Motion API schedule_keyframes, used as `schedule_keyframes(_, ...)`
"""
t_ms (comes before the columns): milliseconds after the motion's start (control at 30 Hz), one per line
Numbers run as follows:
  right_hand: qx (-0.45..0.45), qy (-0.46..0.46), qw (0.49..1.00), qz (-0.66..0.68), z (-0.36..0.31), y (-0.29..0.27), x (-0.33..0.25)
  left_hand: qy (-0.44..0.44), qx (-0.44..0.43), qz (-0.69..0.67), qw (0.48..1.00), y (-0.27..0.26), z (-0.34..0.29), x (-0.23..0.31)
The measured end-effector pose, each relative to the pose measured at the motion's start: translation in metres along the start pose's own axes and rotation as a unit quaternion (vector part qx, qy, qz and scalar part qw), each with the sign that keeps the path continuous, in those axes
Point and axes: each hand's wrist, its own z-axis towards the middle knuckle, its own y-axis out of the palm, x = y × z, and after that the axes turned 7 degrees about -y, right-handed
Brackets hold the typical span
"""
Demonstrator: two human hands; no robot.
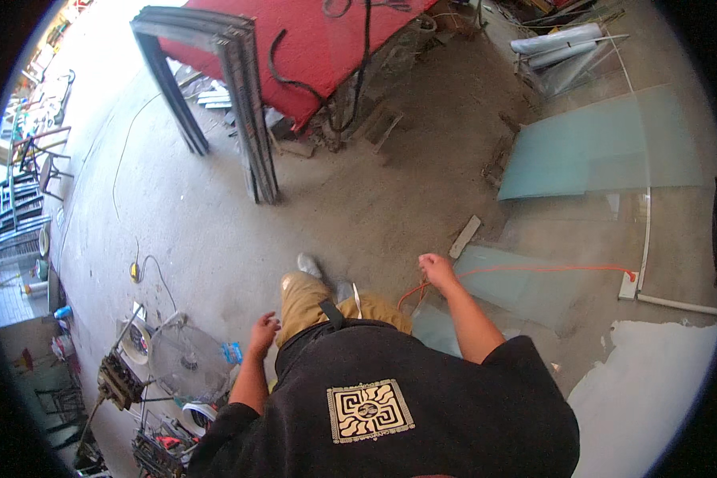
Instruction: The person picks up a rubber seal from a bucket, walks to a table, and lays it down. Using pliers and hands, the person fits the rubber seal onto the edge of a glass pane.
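Note:
My left hand (264, 331) hangs beside my left thigh with its fingers loosely bent and apart, and nothing shows in it. My right hand (436, 269) is raised out to the right, fingers curled in. What it holds, if anything, is hidden. An orange cord (550, 268) runs from a white wall socket (628, 285) and passes behind my right wrist; I cannot tell whether it touches the hand. A white, pointed strip (357, 303) stands up at my waist by the tan trousers (304, 299).
Dark metal frames (243, 103) stand together by a red-covered table (295, 48). Glass sheets (585, 147) lean along the right wall, with a small block (464, 237) before them. A standing fan (187, 362) and tools are at lower left. A thin cable (159, 271) crosses the floor.

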Motion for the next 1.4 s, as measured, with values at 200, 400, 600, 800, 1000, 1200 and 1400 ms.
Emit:
schedule_keyframes(200, -0.026, 0.002, 0.999, 0.038, -0.005, -0.008, 0.017, -0.041, 0.011, -0.085, 0.995, 0.007, 0.073, 0.141)
schedule_keyframes(400, 0.028, 0.195, 0.977, 0.087, -0.069, -0.055, 0.146, -0.093, -0.104, 0.065, 0.988, 0.074, 0.201, 0.227)
schedule_keyframes(600, 0.152, 0.266, 0.88, 0.364, -0.083, -0.084, 0.175, 0.049, -0.13, 0.065, 0.988, 0.155, 0.203, 0.393)
schedule_keyframes(800, -0.122, 0.044, 0.988, -0.081, 0.022, -0.136, 0.157, 0.105, -0.099, 0.042, 0.989, 0.225, 0.203, 0.475)
schedule_keyframes(1000, -0.064, 0.054, 0.996, -0.009, 0.201, -0.278, 0.125, -0.007, -0.033, -0.069, 0.997, 0.263, 0.175, 0.414)
schedule_keyframes(1200, 0.07, 0.096, 0.98, 0.158, 0.358, -0.435, 0.094, -0.079, 0.044, -0.016, 0.996, 0.328, 0.131, 0.334)
schedule_keyframes(1400, -0.011, 0.087, 0.965, 0.249, 0.443, -0.444, 0.031, -0.049, 0.031, 0.179, 0.982, 0.351, 0.135, 0.316)
